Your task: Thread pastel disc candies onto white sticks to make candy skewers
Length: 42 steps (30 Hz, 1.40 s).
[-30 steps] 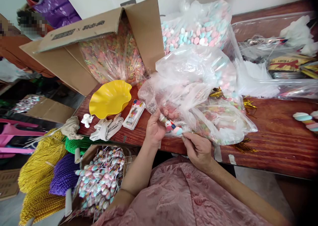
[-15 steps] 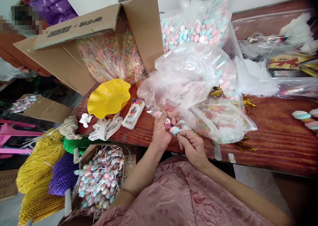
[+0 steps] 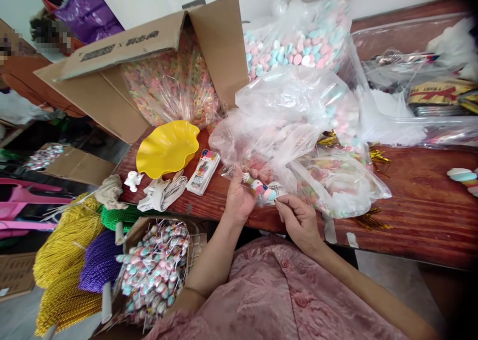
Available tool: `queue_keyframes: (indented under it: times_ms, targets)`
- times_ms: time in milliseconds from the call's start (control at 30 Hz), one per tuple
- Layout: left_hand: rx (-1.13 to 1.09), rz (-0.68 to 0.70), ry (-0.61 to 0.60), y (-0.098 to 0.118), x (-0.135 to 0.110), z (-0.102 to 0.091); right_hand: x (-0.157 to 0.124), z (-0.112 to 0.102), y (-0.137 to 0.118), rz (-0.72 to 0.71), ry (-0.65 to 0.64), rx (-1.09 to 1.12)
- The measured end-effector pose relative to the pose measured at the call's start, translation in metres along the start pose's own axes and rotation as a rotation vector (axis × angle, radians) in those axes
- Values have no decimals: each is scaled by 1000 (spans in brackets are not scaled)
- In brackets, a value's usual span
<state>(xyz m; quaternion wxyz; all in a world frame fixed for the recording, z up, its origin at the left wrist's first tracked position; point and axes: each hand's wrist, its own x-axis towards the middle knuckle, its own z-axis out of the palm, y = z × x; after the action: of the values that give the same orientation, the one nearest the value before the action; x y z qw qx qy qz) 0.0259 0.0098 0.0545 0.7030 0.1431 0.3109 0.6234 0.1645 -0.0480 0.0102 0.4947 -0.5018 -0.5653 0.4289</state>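
Near the table's front edge, my left hand [image 3: 240, 199] is closed round a small clear printed bag [image 3: 258, 186]. Thumb and forefinger of my right hand [image 3: 299, 221] pinch the thin stick of a marshmallow skewer. Its pink and blue marshmallow pieces [image 3: 269, 195] show at the bag's right end; the rest lies behind the print, so how far in it reaches I cannot tell. A stack of flat printed bags [image 3: 203, 172] lies left of my hands. Just beyond my fingers spreads a large clear plastic bag [image 3: 280, 136] of sweets.
A yellow wavy bowl [image 3: 168, 148] and white cloth strips [image 3: 162, 191] lie to the left. Behind stands an open cardboard box [image 3: 220, 36] with bagged sweets. Below the table edge, a box holds many wrapped skewers [image 3: 157, 265] beside yellow cord bundles [image 3: 67, 245]. Another person's orange sleeve [image 3: 33, 83] shows far left.
The skewer and my right hand have shifted slightly right, and the printed bag now lies stretched along the marshmallows. The whole view has shifted a little.
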Motion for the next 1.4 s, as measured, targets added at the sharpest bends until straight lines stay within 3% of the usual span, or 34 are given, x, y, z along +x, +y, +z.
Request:
queue_keyframes:
  times_ms: [133, 267, 367, 500, 600, 700, 967, 1133, 1400]
  targets:
    - [155, -69, 16, -10, -3, 0, -3, 2, -1, -65, -53, -47]
    - [180, -96, -32, -14, -10, -5, 3, 5, -3, 37, -27, 139]
    - [324, -3, -46, -14, -16, -19, 7, 4, -2, 93, 66, 206]
    - [831, 176, 22, -12, -21, -37, 6, 2, 3, 64, 104, 167]
    - [1177, 361, -13, -9, -23, -40, 3, 4, 6, 37, 106, 132]
    - [1362, 476, -54, -4, -25, -35, 1, 6, 9, 16, 115, 82]
    - [1427, 509, -83, -7, -25, -29, 0, 5, 7, 3, 112, 31]
    - [1455, 621, -141, -12, -25, -33, -2, 9, 5, 2, 103, 38]
    - [1730, 744, -264, -18, -37, -37, -2, 12, 6, -5, 108, -17]
